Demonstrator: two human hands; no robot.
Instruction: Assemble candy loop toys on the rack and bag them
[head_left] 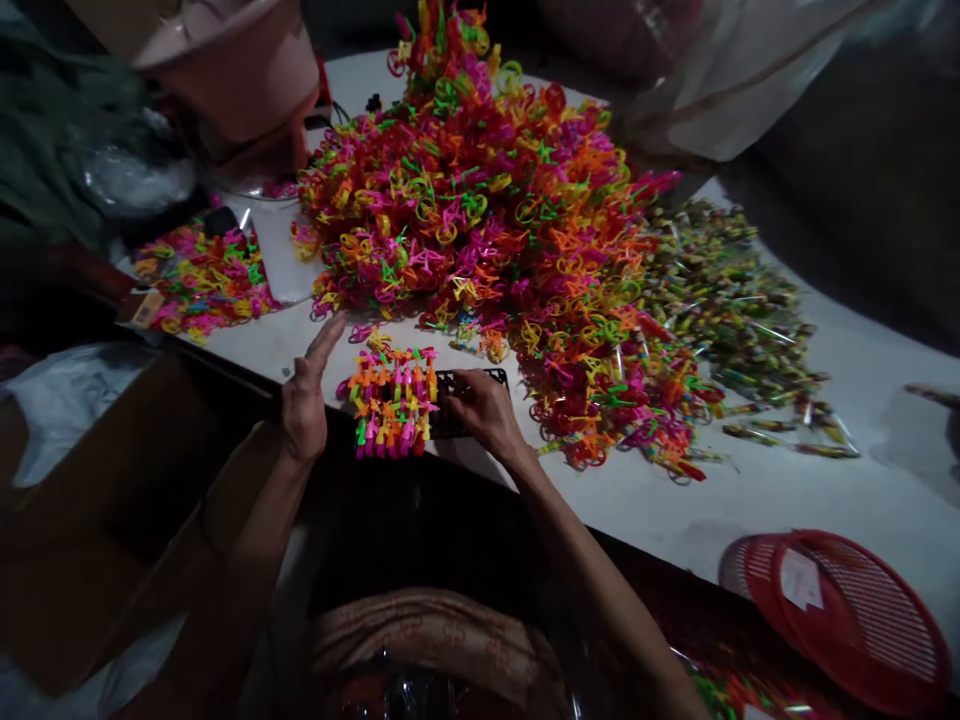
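A black slotted rack (495, 377) lies near the table's front edge. Its left part is covered by rows of small bright plastic pieces (396, 400) in pink, orange, yellow and green. My right hand (484, 408) reaches over the rack's right part with its fingers curled down together; what they hold, if anything, is hidden. To the left of the rack my left hand (306, 395) is raised, fingers stretched out, holding nothing. A few loose pieces lie just behind the rack.
Behind the rack rises a large heap of colourful plastic pieces (480, 210). Clear-wrapped sticks (735, 290) lie at right, near a red basket (862, 620). A pink tub (240, 75) stands back left, a smaller pile (206, 275) before it. A cardboard box (90, 540) is below left.
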